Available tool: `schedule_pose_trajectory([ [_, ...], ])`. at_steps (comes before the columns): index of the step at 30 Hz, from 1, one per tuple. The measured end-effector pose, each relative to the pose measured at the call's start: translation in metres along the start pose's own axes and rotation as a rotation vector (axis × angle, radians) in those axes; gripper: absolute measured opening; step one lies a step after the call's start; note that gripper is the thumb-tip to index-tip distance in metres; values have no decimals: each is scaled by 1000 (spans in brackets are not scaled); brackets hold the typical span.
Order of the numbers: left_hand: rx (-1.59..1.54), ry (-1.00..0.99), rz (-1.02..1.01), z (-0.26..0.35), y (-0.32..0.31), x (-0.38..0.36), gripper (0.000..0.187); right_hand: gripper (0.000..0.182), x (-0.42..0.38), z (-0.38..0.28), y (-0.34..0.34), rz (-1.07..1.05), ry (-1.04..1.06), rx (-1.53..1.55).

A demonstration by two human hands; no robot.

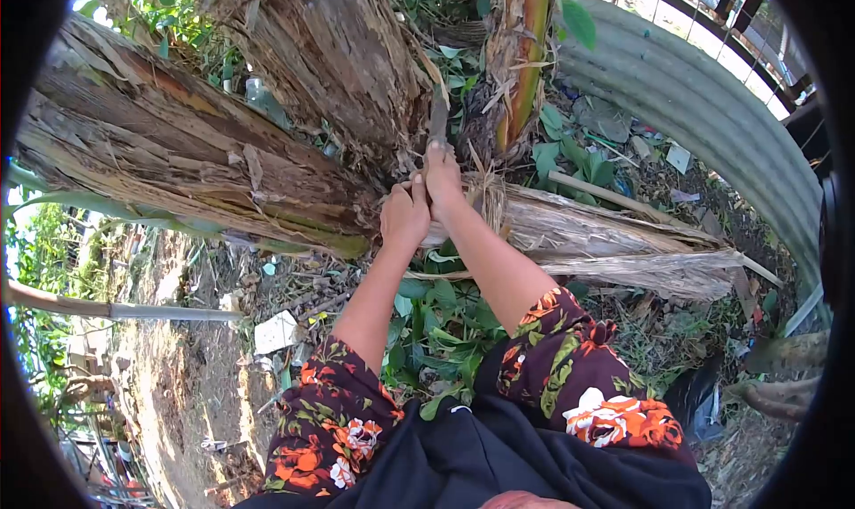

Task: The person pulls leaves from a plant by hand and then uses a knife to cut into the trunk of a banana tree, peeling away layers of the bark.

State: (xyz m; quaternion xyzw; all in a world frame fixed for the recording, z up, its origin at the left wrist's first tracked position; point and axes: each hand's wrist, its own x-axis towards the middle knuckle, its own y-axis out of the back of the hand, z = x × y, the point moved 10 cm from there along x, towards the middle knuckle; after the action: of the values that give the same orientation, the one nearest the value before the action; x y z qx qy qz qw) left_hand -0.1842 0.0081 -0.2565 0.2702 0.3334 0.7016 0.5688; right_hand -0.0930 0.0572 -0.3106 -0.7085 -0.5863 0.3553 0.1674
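Note:
My right hand (440, 178) is closed around the lower end of a dark flat blade-like tool (438, 117), which points away from me between the plant trunks. Just left of it and touching it, my left hand (405, 208) is closed low at the base of the clump; what it holds, if anything, is hidden. Thick brown trunks with peeling dry bark, one upright (329, 55) and one leaning left (178, 144), meet beside my hands. A dry fibrous cut trunk (614, 242) lies to the right.
A curved corrugated sheet (695, 108) bounds the right side, with a wire fence behind it. A thin green-and-brown stem (527, 55) stands at the top. A bamboo pole (134, 311) juts in from the left. Leafy plants (436, 331) grow below my forearms.

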Motion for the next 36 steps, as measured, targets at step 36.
schedule_pose_trajectory([
  [36,-450,216,-17,-108,-8,-39,28,40,159,91,14,-53,227,-661],
])
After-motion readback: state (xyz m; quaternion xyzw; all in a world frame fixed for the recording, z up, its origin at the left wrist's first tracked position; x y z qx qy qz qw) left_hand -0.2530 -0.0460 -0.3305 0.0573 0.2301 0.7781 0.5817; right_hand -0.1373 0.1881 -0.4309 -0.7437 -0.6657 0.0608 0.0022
